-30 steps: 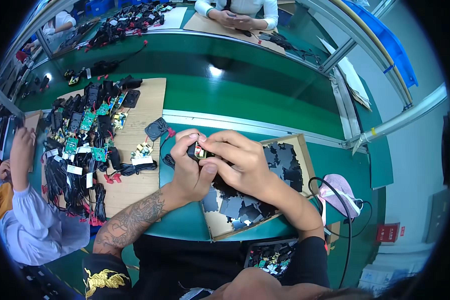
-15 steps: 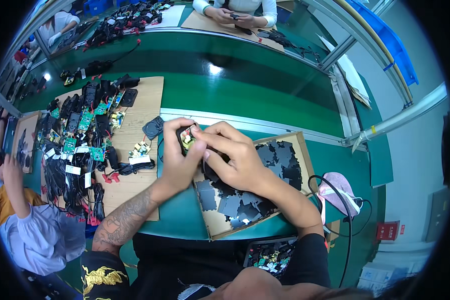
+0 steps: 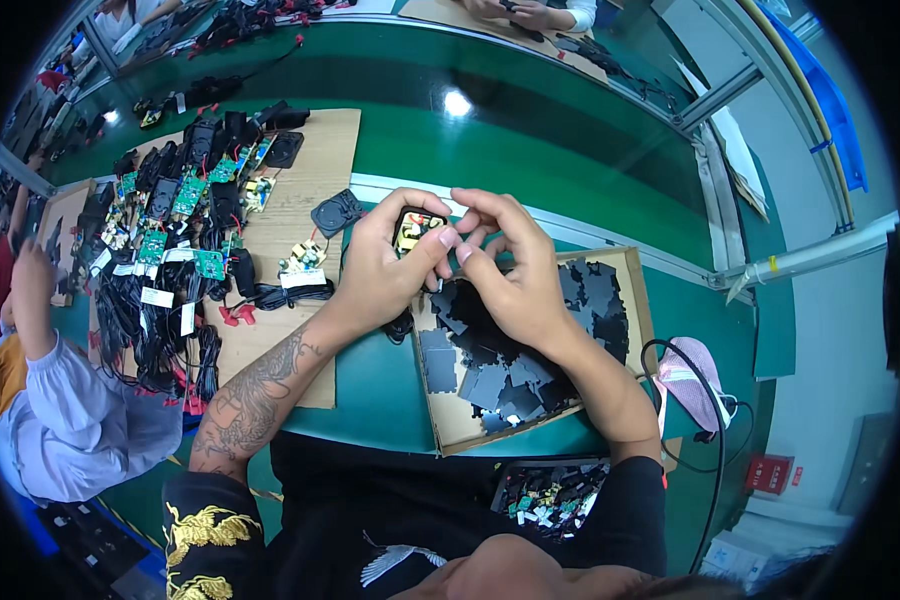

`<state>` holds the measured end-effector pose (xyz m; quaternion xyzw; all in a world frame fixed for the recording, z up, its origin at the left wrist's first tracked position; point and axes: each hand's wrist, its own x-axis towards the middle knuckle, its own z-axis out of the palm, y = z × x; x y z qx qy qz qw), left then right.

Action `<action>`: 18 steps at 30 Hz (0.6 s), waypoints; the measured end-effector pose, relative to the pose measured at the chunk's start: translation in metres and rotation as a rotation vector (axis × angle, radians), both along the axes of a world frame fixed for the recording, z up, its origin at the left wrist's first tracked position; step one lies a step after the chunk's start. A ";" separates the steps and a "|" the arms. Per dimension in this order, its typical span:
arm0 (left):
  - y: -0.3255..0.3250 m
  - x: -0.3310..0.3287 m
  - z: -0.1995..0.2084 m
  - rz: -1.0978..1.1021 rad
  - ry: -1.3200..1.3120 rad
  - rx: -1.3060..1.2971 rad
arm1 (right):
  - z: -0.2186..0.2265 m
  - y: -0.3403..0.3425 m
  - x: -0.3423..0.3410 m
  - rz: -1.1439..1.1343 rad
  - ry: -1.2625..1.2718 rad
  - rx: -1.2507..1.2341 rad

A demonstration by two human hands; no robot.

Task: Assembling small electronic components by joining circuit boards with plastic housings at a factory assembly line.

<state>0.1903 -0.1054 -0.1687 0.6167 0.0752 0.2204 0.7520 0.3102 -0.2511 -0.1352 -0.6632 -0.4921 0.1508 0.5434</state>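
Note:
My left hand (image 3: 375, 265) is closed around a small black plastic case (image 3: 404, 238) whose open side faces up. Inside it a circuit board with yellow parts and a bit of red shows. At the case's right edge, my right hand (image 3: 518, 280) has its fingers curled, thumb and fingertips close together beside the left thumb. Whatever lies between those fingertips is too small to make out. Left of my hands lie an open black case half (image 3: 336, 212) and a loose circuit board (image 3: 303, 258) with a white-labelled black cable.
Under my right forearm, a shallow cardboard box (image 3: 642, 310) holds thin black sheet pieces (image 3: 520, 375). A cardboard sheet (image 3: 315, 150) on the left carries piled boards, cases and cables. A pink mesh item (image 3: 688, 385) and black cable lie right. Co-workers sit left and across.
The view has shifted, so the bench appears further right and higher. My right fingers have drawn back from over the case to its right edge, showing more of its inside.

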 end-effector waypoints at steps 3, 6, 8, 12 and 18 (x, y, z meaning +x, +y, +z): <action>-0.007 0.003 -0.002 -0.026 0.001 -0.036 | 0.003 -0.003 0.000 -0.018 -0.013 -0.031; -0.004 0.011 -0.011 0.070 -0.051 -0.124 | 0.002 -0.003 0.001 -0.029 -0.221 -0.004; -0.001 0.012 -0.008 0.042 -0.030 -0.178 | -0.001 -0.001 0.001 -0.040 -0.399 0.042; 0.009 0.015 -0.009 -0.132 -0.002 -0.377 | -0.004 0.004 0.007 -0.028 -0.459 0.076; 0.006 0.009 0.002 -0.133 0.054 -0.430 | 0.004 0.006 0.003 -0.030 -0.416 0.012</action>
